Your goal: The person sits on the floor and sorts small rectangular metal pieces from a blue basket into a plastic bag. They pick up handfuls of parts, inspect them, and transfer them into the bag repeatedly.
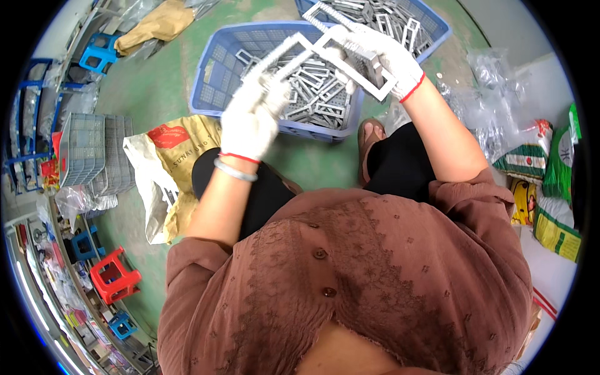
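My left hand (252,119), in a white knit glove with a red cuff, is closed on the near end of a grey rectangular metal frame (278,54). My right hand (395,61), gloved alike, grips several similar metal frames (357,79) bunched together, some jutting out past its fingers. Where the two hands' pieces meet, they overlap, and I cannot tell whether they touch. Both hands are raised over a blue plastic basket (209,78). A jumbled heap of the same small rectangular frames (315,94) fills it.
Behind on the right, a second blue basket (439,30) holds more frames. A yellow-and-white sack (178,159) lies by my left leg, near stacked grey crates (84,147). Red stool (114,275) and shelving stand left; clear plastic bags (500,119) and filled sacks (559,228) sit right.
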Motion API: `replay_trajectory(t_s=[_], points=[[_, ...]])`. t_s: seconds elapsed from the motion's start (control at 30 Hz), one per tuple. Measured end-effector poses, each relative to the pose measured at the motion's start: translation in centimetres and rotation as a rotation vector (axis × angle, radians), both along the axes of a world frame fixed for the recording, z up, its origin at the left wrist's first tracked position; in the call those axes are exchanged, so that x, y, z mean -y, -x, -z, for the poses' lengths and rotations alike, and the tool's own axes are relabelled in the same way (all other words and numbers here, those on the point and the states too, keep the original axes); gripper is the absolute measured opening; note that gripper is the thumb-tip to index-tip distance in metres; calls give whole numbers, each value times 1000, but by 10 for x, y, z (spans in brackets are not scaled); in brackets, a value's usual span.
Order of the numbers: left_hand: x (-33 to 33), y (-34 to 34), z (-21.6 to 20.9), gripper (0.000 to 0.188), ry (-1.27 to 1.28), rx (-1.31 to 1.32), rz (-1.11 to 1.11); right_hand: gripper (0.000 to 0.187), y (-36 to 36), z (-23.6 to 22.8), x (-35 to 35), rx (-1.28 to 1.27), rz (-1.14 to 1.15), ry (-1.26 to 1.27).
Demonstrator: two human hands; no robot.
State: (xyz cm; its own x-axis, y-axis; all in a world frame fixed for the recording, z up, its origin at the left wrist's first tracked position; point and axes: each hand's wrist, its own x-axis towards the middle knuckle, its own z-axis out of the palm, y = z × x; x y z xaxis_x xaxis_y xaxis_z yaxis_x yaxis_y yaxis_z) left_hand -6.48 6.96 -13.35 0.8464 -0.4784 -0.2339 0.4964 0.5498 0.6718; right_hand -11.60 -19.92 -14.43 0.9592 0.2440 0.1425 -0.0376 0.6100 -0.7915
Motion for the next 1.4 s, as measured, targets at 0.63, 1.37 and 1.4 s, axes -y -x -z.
replay_trajectory(t_s=[0.63,1.37,1.4], points=[[50,65,149,23,-571,-183,240,47,27,-40,12,36,131,-40],[36,47,92,86,-1359,357,624,43,16,-6,10,-80,197,-17],[34,46,94,91,-1355,313,600,43,17,-10,6,-100,221,-25]])
